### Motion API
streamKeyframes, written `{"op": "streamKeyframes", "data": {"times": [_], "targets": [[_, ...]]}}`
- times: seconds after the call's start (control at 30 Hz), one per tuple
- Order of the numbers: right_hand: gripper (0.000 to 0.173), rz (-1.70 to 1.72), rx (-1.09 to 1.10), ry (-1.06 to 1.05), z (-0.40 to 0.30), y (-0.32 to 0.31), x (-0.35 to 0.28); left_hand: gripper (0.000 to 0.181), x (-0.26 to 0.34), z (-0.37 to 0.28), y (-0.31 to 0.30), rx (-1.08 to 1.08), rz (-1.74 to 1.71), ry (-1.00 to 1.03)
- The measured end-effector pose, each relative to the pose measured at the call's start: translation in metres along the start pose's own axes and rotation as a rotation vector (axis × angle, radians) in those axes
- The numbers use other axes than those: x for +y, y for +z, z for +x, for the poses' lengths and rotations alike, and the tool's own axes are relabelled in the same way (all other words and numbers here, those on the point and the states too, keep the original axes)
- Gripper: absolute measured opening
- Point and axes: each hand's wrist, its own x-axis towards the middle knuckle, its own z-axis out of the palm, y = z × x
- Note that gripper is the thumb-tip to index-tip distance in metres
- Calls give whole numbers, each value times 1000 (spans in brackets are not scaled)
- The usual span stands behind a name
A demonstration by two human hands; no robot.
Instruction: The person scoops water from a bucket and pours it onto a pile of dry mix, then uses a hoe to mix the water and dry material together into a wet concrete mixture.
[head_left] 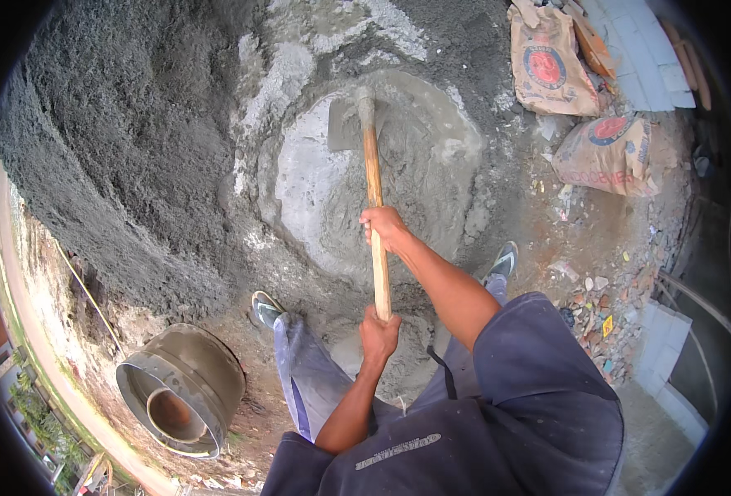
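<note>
Both my hands grip the wooden handle (373, 173) of a hoe, one above the other. My left hand (379, 338) is closed around its near end, close to my body. Farther up, my right hand (385, 227) wraps the middle of the shaft. The broad metal hoe blade (345, 127) rests at the far end in a round patch of wet grey mortar (427, 167). Part of the blade and its socket is coated in mortar. On the left of the patch, a smooth pale area (300, 186) lies scraped thin.
A large heap of dark grey sand (136, 124) rises at left. Below it a tilted metal drum (185, 372) holds a round brown object. Two paper cement sacks (554, 68) (610, 155) lie at right, near rubble (594, 310) and pale blocks (663, 347). My feet straddle the mortar's near side.
</note>
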Motion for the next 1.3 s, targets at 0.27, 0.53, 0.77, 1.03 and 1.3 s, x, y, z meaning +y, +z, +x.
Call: {"op": "streamKeyframes", "data": {"times": [0.27,0.53,0.77,1.03,1.3], "targets": [[12,205,94,402,-76,-8,152,40,-60,-126,-67,-200,80,-226],[9,349,90,-39,-39,-75,-7,39,27,-2,-29,-266,209,229],[12,200,150,-69,71,-104,-69,43,67,95,26,-270,125,197],[10,314,177,298,-64,-25,125,42,-34,-82,-89,-343,203,-129],[11,281,25,-32,-36,-28,17,41,-15,0,-53,-183,115,147]]}}
